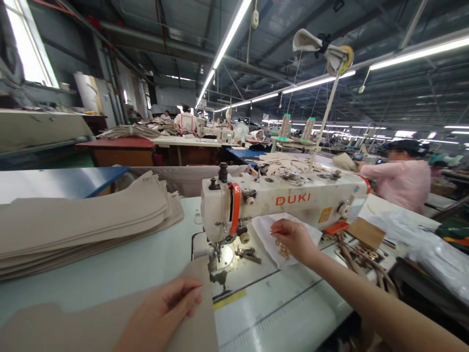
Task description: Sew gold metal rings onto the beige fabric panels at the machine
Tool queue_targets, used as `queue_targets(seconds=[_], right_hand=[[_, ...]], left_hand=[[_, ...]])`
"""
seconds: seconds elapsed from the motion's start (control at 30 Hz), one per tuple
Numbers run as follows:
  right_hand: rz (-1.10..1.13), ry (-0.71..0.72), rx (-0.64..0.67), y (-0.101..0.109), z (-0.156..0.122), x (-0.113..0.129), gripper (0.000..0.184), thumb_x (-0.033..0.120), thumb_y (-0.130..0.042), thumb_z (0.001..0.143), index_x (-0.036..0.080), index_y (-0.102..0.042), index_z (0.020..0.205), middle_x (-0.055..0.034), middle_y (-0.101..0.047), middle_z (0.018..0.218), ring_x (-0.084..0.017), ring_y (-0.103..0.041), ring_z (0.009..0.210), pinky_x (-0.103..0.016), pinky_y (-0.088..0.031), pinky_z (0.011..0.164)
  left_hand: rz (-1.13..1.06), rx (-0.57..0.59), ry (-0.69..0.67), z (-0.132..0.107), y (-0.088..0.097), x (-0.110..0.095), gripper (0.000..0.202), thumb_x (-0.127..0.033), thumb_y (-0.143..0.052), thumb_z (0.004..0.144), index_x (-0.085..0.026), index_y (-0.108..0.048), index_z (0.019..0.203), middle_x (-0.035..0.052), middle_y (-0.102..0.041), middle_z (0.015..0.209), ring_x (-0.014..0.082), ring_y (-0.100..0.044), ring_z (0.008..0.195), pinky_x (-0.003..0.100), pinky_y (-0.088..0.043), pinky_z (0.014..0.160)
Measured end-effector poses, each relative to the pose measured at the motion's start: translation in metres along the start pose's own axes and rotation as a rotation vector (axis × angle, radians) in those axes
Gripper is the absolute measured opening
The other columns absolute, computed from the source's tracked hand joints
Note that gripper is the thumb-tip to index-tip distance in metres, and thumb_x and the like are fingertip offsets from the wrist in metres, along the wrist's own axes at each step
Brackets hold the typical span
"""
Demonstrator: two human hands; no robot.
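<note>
My right hand (293, 238) reaches over a white sheet (262, 230) that lies in front of the sewing machine (286, 203). Its thumb and fingertips are pinched together; whatever sits between them is too small to name. Just under those fingers, small gold-coloured metal pieces (283, 249) rest on the sheet. Lower down, my left hand (164, 308) is over a beige fabric panel (203, 313), its fingers curled and the thumb pressed to them; I cannot make out anything in them. The panel's upper corner comes near the lit needle plate (224, 256).
A stack of beige cut panels (91, 225) lies on the left. Small metal tools (248, 254) are beside the presser foot. Straps, a brown piece (365, 233) and clear plastic bags (432, 244) crowd the right side. A person in pink (406, 181) sits beyond the machine.
</note>
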State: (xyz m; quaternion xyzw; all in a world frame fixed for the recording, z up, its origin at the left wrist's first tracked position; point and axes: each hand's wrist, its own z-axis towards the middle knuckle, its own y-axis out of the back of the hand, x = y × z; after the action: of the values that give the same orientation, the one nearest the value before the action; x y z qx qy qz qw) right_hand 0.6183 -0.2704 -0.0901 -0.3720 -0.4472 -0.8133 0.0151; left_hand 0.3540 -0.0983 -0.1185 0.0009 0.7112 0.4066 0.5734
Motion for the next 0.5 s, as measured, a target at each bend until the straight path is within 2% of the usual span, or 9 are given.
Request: queue_targets(seconds=[0.13, 0.3, 0.4, 0.5], right_hand=[[0.259, 0.056, 0.05, -0.013, -0.028, 0.021, 0.012, 0.024, -0.055, 0.079, 0.017, -0.065, 0.08, -0.0039, -0.07, 0.077, -0.015, -0.066, 0.072, -0.025, -0.052, 0.067], [0.78, 0.001, 0.246, -0.049, -0.053, 0.055, 0.015, 0.032, -0.067, 0.074, 0.019, -0.07, 0.079, -0.0018, -0.069, 0.071, -0.015, -0.065, 0.067, -0.025, -0.051, 0.065], [0.871, -0.017, 0.333, -0.07, -0.055, 0.071, 0.014, 0.032, -0.072, 0.07, 0.019, -0.072, 0.076, -0.0016, -0.07, 0.074, -0.015, -0.065, 0.07, -0.026, -0.051, 0.069], [0.876, -0.017, 0.343, -0.083, -0.05, 0.077, 0.015, 0.033, -0.073, 0.069, 0.019, -0.072, 0.073, -0.0025, -0.07, 0.077, -0.014, -0.063, 0.072, -0.025, -0.05, 0.07]], left_hand=[[-0.034, -0.023, -0.049, -0.005, -0.004, -0.003, 0.028, -0.042, -0.05, 0.076, -0.021, -0.068, 0.079, -0.0028, -0.061, 0.06, 0.0178, -0.06, 0.064, 0.024, -0.044, 0.063], [-0.178, -0.004, -0.069, -0.012, -0.008, -0.009, 0.022, -0.034, -0.052, 0.077, -0.018, -0.067, 0.075, -0.0013, -0.063, 0.065, 0.0146, -0.057, 0.06, 0.023, -0.045, 0.061], [-0.258, -0.006, -0.057, -0.013, -0.008, -0.009, 0.019, -0.033, -0.054, 0.076, -0.017, -0.065, 0.074, -0.0012, -0.063, 0.064, 0.0132, -0.056, 0.058, 0.023, -0.044, 0.059], [-0.292, -0.011, -0.032, -0.011, -0.007, -0.007, 0.018, -0.032, -0.054, 0.075, -0.017, -0.064, 0.072, -0.0027, -0.059, 0.058, 0.0128, -0.054, 0.056, 0.023, -0.044, 0.059]])
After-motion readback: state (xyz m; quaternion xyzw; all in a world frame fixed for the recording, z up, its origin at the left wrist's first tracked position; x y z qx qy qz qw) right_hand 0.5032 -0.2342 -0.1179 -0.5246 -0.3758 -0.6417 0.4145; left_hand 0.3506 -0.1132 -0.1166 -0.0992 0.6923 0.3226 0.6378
